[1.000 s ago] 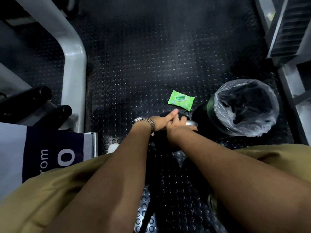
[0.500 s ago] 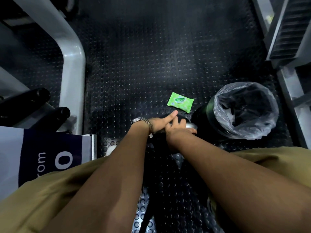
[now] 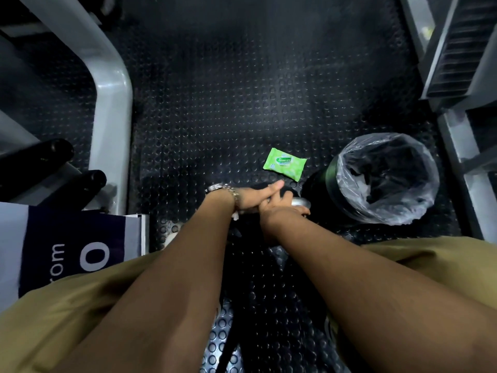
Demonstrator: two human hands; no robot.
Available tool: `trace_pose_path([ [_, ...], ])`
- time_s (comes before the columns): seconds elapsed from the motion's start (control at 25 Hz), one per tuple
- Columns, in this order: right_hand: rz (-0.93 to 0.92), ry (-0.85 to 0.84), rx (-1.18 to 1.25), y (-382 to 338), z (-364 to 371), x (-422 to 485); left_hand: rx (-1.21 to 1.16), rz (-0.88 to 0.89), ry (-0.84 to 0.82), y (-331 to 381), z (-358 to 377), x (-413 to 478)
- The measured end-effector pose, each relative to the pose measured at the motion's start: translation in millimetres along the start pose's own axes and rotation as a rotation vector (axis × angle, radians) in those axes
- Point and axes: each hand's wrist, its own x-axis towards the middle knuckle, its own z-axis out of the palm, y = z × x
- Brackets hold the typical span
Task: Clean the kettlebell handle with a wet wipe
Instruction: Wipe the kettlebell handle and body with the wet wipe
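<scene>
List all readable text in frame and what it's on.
"Semicare" or close to it: brand word on the green wipe pack; the letters are not sharp enough to be sure.
"rom": sideways on the blue and white sign at the left; it looks like part of a longer word.
"O": large letter or zero, on the same sign.
Small print on the wipe pack: too small to read.
</scene>
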Motion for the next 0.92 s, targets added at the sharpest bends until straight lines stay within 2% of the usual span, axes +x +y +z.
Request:
trace_pose_path([
  [0.32,-0.015,0.050,-0.012,5.2,3.3,-3.1,-0.048,-0.083,-0.167,14.9,-37.4,-2.5],
  [0.52,-0.002,0.010,-0.012,2.0,0.8,-4.2,0.050,-0.023,-0.037,0.3,-3.7,8.0],
  [0.6,0.000,0.011,0.006,1.2,0.1,-2.9,0.020,-0.007,0.006,-7.2,2.4,14.3],
  [0.76,-0.001,0.031,-0.011,1.5,1.6,-3.3,-0.044,-0.023,-0.195,3.6,-27.8,2.4],
  [0.92,-0.002,0.029,-0.005,1.9,0.1,-6.2,-0.059,-0.023,-0.203,11.6,-32.4,-1.0],
])
